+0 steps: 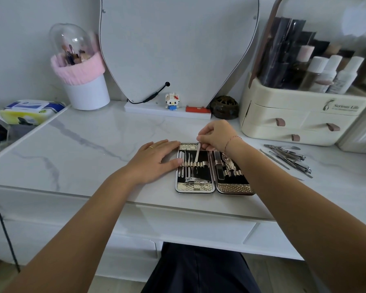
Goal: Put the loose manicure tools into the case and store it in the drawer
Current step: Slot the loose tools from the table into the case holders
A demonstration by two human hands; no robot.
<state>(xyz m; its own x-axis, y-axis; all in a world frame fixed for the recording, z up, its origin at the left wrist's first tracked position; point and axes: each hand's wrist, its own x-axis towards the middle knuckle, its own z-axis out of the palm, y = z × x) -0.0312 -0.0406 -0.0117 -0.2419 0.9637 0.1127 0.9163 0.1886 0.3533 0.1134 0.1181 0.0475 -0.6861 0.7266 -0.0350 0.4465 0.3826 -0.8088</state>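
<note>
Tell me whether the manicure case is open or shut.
Open. The manicure case lies flat on the desk, both halves spread side by side, tool slots showing.

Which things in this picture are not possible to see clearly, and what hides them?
Head view, thin tool: its top end is hidden inside the right hand.
Head view, case: its upper left edge lies under the left hand; the right wrist covers its upper right corner.
Head view, loose tools: they overlap in a pile, too small to count.
Head view, organizer: small print on its label is blurred.
</note>
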